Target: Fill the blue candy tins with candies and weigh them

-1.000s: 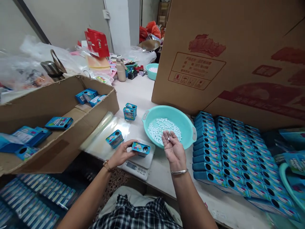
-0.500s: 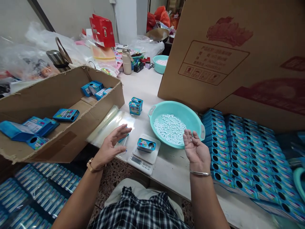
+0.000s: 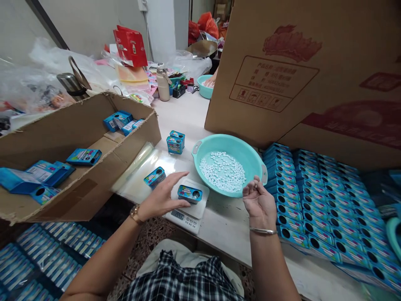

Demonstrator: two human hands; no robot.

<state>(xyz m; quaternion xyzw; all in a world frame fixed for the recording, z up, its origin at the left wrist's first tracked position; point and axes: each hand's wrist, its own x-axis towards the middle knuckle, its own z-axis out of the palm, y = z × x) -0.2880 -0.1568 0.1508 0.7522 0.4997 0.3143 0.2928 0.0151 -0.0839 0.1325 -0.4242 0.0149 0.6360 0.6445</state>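
I'm looking at a small packing workshop: rows of identical blue boxes along the bench, big shipping cartons, a digital scale beside a basin of white tablets, and possibly a co-worker's hand at a second basin far back.

tin: small blue one, round hole on top, lying flat on the little scale, dead center of frame
tablet: tiny, white, pinched in the right hand fingers, right of center
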